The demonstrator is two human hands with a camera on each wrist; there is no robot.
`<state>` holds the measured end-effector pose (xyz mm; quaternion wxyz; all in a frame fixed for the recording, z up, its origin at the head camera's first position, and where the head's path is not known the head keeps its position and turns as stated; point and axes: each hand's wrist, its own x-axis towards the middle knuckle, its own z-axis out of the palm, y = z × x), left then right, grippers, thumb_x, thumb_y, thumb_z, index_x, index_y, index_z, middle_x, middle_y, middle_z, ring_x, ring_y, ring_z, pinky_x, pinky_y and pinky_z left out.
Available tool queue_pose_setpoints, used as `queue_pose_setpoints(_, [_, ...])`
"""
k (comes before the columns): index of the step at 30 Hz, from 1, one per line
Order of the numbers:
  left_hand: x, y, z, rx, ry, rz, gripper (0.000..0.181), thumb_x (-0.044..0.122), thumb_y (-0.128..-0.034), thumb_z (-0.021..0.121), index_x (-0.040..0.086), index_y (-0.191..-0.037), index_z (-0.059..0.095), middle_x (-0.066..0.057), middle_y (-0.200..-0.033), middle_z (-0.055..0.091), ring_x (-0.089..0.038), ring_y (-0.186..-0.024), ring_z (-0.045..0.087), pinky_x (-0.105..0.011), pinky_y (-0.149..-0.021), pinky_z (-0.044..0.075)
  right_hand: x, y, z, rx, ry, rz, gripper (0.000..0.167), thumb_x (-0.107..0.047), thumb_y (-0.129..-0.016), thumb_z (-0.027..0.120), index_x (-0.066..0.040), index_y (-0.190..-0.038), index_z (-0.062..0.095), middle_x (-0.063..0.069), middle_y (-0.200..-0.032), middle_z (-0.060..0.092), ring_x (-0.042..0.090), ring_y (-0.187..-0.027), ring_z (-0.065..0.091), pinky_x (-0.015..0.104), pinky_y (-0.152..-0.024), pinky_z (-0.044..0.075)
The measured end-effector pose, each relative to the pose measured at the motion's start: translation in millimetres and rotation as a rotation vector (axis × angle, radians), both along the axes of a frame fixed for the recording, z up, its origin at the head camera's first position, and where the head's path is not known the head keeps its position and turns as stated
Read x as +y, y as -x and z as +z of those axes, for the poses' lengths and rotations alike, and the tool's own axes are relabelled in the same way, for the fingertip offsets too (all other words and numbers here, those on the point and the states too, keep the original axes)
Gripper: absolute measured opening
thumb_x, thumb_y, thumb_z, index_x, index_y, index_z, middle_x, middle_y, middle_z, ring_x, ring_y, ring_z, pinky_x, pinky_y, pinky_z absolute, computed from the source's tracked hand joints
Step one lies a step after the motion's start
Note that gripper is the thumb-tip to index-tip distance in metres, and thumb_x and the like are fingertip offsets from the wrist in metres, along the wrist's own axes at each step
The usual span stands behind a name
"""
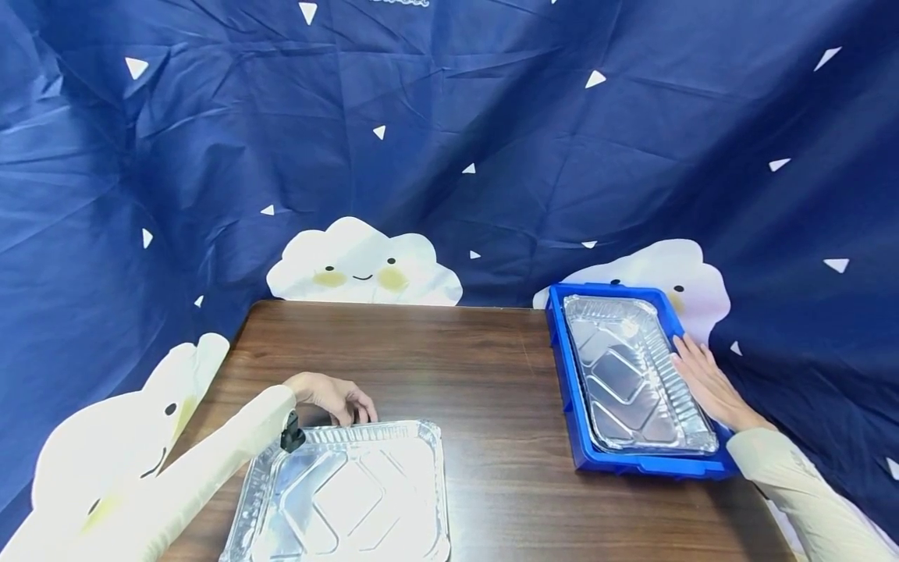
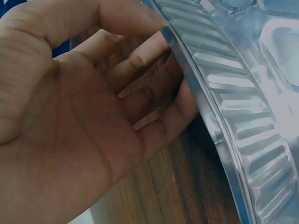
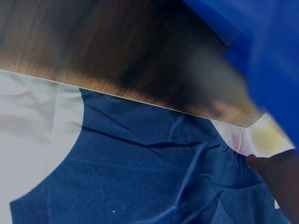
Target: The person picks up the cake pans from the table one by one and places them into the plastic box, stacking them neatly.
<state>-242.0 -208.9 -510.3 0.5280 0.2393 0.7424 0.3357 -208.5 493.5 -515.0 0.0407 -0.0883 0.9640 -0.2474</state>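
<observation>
A shiny rectangular foil tray (image 1: 351,499) lies at the near left of the table. At its far rim my left hand (image 1: 333,396) pinches the edge. In the left wrist view the thumb of that hand (image 2: 74,98) meets the rim of the tray (image 2: 238,98), while the curled fingers pass beneath it. Another foil tray (image 1: 625,375) sits inside a blue plastic crate (image 1: 579,437) on the right. My right hand (image 1: 709,382) rests along the crate's right side with its fingers extended. Only a dark, blurred part of it shows in the right wrist view.
The brown wood-grain table (image 1: 492,375) spans the space between the near tray and the crate. Behind it hangs a dark blue cloth (image 1: 435,156) with white clouds and triangles. A small black device (image 1: 292,433) is strapped at my left wrist.
</observation>
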Motion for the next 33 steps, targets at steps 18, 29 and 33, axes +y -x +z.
queue_pose_setpoints(18, [1.9, -4.8, -2.3, 0.095, -0.041, 0.015, 0.048, -0.014, -0.0823, 0.058, 0.005, -0.121, 0.078, -0.01, -0.103, 0.076, -0.01, -0.078, 0.057, -0.026, -0.068, 0.048, -2.1, 2.0, 0.1, 0.014, 0.015, 0.009, 0.069, -0.035, -0.117, 0.027, 0.012, -0.162, 0.003, 0.038, -0.167, -0.007, 0.051, -0.156, -0.014, 0.062, -0.125, -0.014])
queue_pose_setpoints(29, [0.6, -3.3, -3.1, 0.062, -0.015, -0.039, 0.051, -0.016, -0.0822, 0.063, 0.006, -0.127, 0.075, -0.008, -0.109, 0.073, -0.016, -0.09, 0.059, -0.026, -0.073, 0.051, -1.1, 1.2, 1.1, 0.01, 0.004, 0.002, 0.07, -0.035, -0.117, 0.027, 0.012, -0.162, 0.003, 0.038, -0.167, -0.006, 0.051, -0.156, -0.013, 0.063, -0.125, -0.012])
queue_pose_setpoints(33, [0.9, -3.2, -5.2, 0.069, -0.024, -0.071, 0.05, -0.016, -0.084, 0.063, 0.004, -0.13, 0.073, -0.009, -0.113, 0.073, -0.016, -0.093, 0.059, -0.024, -0.077, 0.051, -1.0, 0.3, 0.7, 0.019, 0.001, 0.005, 0.069, -0.034, -0.117, 0.028, 0.014, -0.161, 0.005, 0.038, -0.167, -0.005, 0.051, -0.157, -0.012, 0.062, -0.126, -0.012])
